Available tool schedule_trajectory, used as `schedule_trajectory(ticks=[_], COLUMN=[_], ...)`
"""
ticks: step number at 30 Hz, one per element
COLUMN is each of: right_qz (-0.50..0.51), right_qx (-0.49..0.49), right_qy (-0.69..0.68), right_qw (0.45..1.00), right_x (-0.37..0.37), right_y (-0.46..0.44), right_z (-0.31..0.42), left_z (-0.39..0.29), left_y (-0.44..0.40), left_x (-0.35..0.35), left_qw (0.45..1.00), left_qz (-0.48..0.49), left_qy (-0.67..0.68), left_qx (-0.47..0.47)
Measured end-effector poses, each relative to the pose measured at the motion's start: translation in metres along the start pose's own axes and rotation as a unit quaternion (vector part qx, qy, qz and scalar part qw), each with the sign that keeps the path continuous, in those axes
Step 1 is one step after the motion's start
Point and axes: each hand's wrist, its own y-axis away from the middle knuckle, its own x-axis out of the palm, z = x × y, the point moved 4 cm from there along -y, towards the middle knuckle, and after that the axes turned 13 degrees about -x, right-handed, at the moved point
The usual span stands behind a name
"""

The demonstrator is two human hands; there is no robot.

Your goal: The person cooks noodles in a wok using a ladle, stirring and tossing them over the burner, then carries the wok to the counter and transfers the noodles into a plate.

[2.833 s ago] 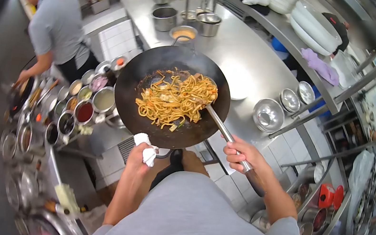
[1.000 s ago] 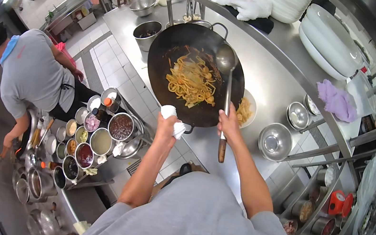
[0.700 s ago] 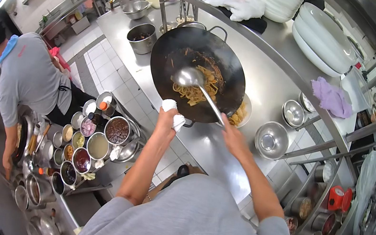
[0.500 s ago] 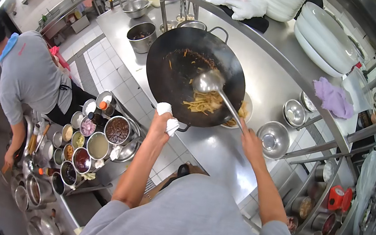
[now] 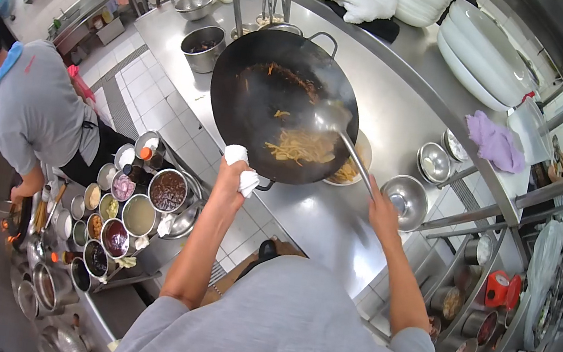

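Observation:
My left hand (image 5: pixel 230 182) is closed around a folded white cloth (image 5: pixel 243 169) at the near rim of a black wok (image 5: pixel 242 98). Tilted toward the right, the wok hangs over the steel table and gives off steam. My right hand (image 5: pixel 383 206) grips the handle of a metal ladle (image 5: pixel 332 116), whose bowl is inside the wok. Noodles (image 5: pixel 300 145) lie in the wok's lower right part, just below the ladle. Partly hidden under the wok's right edge, a white plate (image 5: pixel 367 150) holds more noodles.
Steel bowls (image 5: pixel 405 202) sit at the table's right edge. Left of me stand several sauce and ingredient containers (image 5: pixel 140 215). A co-worker (image 5: pixel 47 100) bends over the stove at far left. Above the table runs a shelf rail (image 5: pixel 411 75) with large white dishes (image 5: pixel 482 56) and a purple cloth (image 5: pixel 493 142).
The wok has come over the steel table from lower left. Fewer noodles are in it, and some lie on the plate. The ladle has swept down and right with my right hand.

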Motion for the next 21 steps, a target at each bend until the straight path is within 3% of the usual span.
schedule_trajectory(ticks=[2,5,9,11,14,15,18,21], right_qz=[-0.072,-0.045,0.006,-0.068,-0.082,-0.114,-0.110,-0.061], right_qx=[0.006,0.058,0.050,-0.010,0.026,0.010,0.028,0.078], right_qy=[-0.031,-0.016,0.047,0.078,0.057,0.053,0.075,0.084], right_qw=[0.997,0.997,0.998,0.995,0.995,0.992,0.991,0.992], right_x=[0.002,0.009,0.012,0.013,0.007,0.004,0.005,0.005], right_y=[-0.030,-0.049,-0.001,0.029,0.052,0.056,0.069,0.080], right_z=[0.022,0.045,0.049,0.041,0.039,0.038,0.029,0.023], left_z=[0.001,0.004,0.013,0.012,0.013,0.015,0.015,0.020], left_y=[0.003,0.006,-0.007,-0.011,-0.020,-0.018,-0.026,-0.019], left_x=[0.000,0.001,0.001,0.003,0.005,0.009,0.013,0.026], left_qw=[1.000,0.999,0.998,0.995,0.993,0.992,0.993,0.985], left_qz=[-0.026,0.000,0.021,0.005,0.011,-0.047,-0.039,-0.091], left_qy=[0.014,0.034,0.066,0.097,0.092,0.094,0.027,0.040], left_qx=[0.007,0.005,0.002,0.038,0.070,0.072,0.109,0.142])
